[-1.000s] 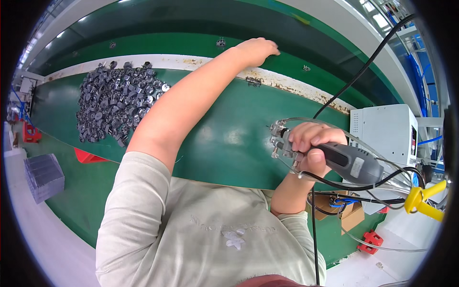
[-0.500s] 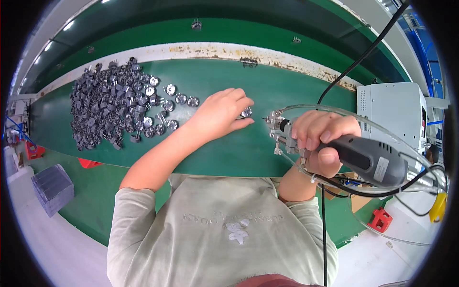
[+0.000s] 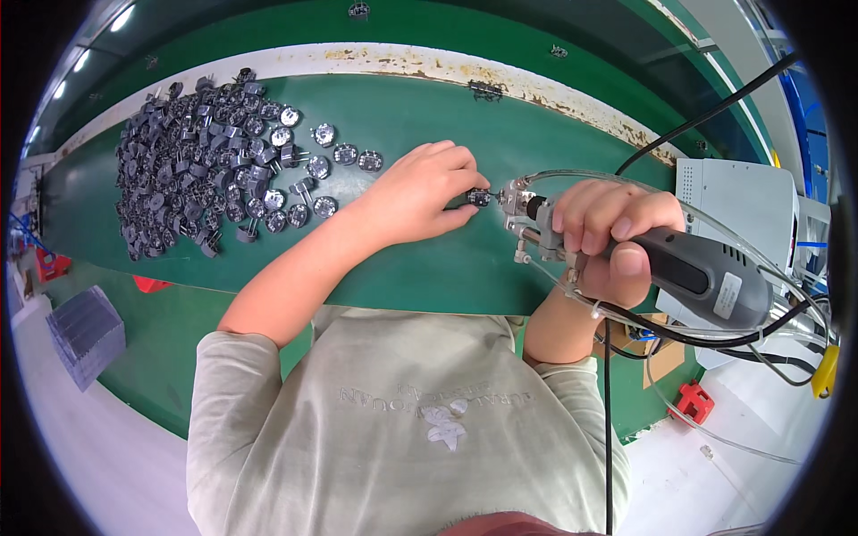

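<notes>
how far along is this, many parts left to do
Done: no finished batch can be told apart. In hand: the left hand holds one small part against the tip of the tool gripped by the right hand. Left: a big pile of parts on the green bench.

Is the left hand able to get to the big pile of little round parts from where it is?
Probably yes. The left hand pinches one small part at the tool's tip, and the pile of round parts lies to its left on the same green table, with nothing between them.
</notes>
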Motion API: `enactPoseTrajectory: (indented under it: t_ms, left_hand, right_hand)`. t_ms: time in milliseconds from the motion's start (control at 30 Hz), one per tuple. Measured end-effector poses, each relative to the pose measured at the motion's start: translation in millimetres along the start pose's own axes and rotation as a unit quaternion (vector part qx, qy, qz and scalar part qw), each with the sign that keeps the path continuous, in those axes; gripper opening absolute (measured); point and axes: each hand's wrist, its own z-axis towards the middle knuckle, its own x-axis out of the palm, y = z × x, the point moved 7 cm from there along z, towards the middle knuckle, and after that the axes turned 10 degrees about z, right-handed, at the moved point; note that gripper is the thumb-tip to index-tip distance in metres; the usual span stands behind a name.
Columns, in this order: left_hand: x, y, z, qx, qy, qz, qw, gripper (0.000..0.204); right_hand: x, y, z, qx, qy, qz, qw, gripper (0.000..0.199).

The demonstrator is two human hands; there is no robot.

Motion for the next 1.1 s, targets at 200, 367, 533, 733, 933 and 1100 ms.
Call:
enactPoseTrajectory:
  t_ms: [200, 367, 533, 733, 933, 1100]
  left_hand:
    - [2, 3, 0, 0.000, 0.007, -0.001, 1.000, 0.029]
    - [3, 3, 0, 0.004, 0.010, -0.002, 1.000, 0.029]
    - [5, 1, -1, 0.001, 0.017, -0.002, 1.000, 0.029]
    - [7, 6, 0, -0.001, 0.029, -0.013, 0.999, 0.031]
    - [2, 6, 4, 0.002, 0.014, -0.024, 1.000, 0.034]
    - [1, 9, 0, -0.002, 0.002, -0.036, 0.999, 0.033]
  right_hand:
    - [4, 0, 1, 0.000, -0.001, -0.016, 1.000, 0.037]
    - [5, 1, 1, 0.023, 0.063, -0.060, 0.996, 0.025]
    - [18, -3, 2, 0.003, 0.059, -0.089, 0.994, 0.022]
    - [21, -18, 2, 0.024, 0.065, -0.107, 0.992, 0.026]
    - [11, 6, 1, -0.018, -0.006, -0.015, 1.000, 0.030]
    - [17, 29, 3, -0.012, 0.068, -0.021, 0.997, 0.036]
